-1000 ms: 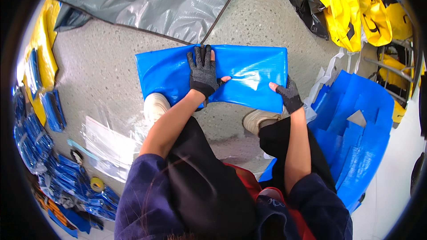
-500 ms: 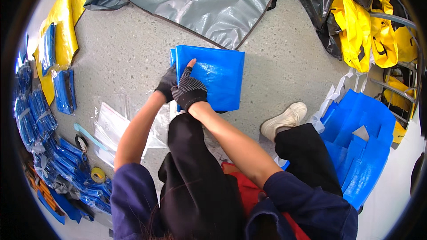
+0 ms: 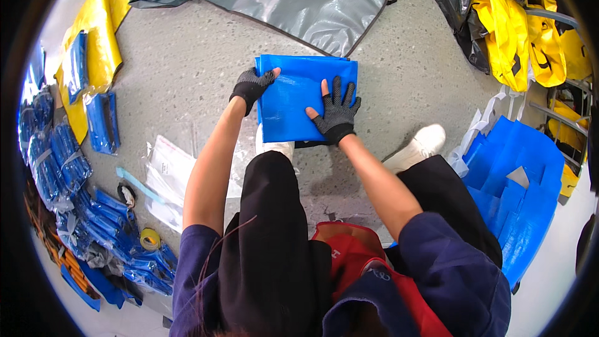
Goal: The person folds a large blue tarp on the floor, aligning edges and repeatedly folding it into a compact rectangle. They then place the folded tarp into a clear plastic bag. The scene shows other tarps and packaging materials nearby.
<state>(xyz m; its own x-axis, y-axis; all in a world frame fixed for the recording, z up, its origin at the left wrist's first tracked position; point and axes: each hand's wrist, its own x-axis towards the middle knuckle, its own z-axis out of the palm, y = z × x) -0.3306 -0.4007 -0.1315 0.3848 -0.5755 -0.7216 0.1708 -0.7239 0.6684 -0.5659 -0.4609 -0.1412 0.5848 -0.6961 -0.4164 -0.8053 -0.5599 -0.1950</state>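
Observation:
A folded blue plastic sheet (image 3: 290, 109) lies in front of me near my shoe, its layers stacked in a squarish packet. My left hand (image 3: 252, 87), in a dark dotted glove with a bare thumb tip, grips the packet's left edge: the thumb presses on top and the other fingers are partly hidden at the edge. On the right part of the packet my right hand (image 3: 337, 113) rests flat with its fingers spread, gloved the same way with bare thumb and index fingertips.
A grey tarp (image 3: 299, 6) lies beyond the packet. Clear plastic bags (image 3: 168, 175), yellow tape (image 3: 150, 238) and bagged blue bundles (image 3: 103, 224) are at left. Stacked blue sheets (image 3: 518, 187) and yellow bags (image 3: 502, 31) on a metal rack (image 3: 555, 115) stand right.
My right hand has moved from the packet's left edge to its right part and spread flat. The left hand's thumb now shows on top. The view has shifted slightly.

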